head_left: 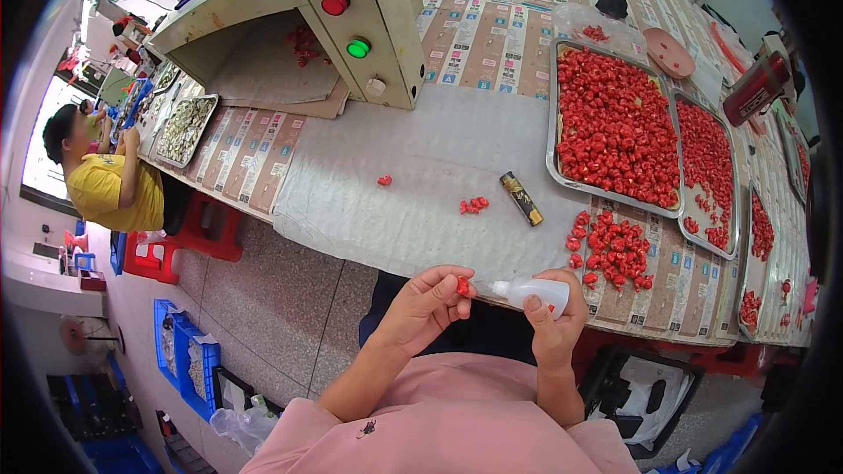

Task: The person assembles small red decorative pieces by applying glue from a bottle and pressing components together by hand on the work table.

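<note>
Between the thumb and fingers of my left hand is a small red piece; its exact kind is too small to tell. My right hand grips a white squeeze bottle, tilted so its nozzle points left at the red piece. Both hands are at the table's near edge. On the pale sheet in front lie one loose red piece, a little cluster of red pieces and a dark patterned cylinder. Right of these is a loose pile of red pieces.
Metal trays of red pieces stand at the right, near a dark red bottle. A beige machine with red and green buttons stands at the back left. At far left a person in yellow sits by another tray.
</note>
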Demonstrator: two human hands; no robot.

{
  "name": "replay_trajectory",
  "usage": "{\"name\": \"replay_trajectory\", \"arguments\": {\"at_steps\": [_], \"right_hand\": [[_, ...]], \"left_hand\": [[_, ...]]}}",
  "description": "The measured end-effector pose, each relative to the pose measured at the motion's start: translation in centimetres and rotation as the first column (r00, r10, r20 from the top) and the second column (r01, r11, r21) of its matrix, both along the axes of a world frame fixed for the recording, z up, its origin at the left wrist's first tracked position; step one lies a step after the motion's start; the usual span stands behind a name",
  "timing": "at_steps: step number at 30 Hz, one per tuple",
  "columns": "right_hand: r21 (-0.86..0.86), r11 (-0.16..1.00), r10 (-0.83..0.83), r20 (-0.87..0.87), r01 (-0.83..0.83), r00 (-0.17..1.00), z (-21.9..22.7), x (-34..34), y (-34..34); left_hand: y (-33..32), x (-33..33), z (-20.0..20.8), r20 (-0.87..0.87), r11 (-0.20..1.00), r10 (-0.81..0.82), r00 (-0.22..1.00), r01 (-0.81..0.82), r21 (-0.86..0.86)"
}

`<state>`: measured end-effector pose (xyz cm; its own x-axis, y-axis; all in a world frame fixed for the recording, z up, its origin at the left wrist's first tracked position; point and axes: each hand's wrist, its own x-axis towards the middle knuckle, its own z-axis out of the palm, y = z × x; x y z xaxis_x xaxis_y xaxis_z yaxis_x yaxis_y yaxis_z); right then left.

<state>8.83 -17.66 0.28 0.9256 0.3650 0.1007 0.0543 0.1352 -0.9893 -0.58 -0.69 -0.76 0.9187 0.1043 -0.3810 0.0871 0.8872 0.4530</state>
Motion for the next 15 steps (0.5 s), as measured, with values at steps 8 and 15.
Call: {"name": "replay_trajectory", "arguments": {"at_steps": [8,15], "right_hand": [[-0.013,1.000,-0.011,0.056,0.012,0.998,0.62,-0.05,0.02],[-0.027,0.999,-0.029,0.103,0.032,0.994,0.21,-0.13,-0.11]], "left_hand": [[0.01,0.00,0.15,0.003,1.000,0.020,1.000,-0.020,-0.019],[-0.12,0.33,0.69,0.009,0.992,0.074,0.997,-0.074,0.107]]}}
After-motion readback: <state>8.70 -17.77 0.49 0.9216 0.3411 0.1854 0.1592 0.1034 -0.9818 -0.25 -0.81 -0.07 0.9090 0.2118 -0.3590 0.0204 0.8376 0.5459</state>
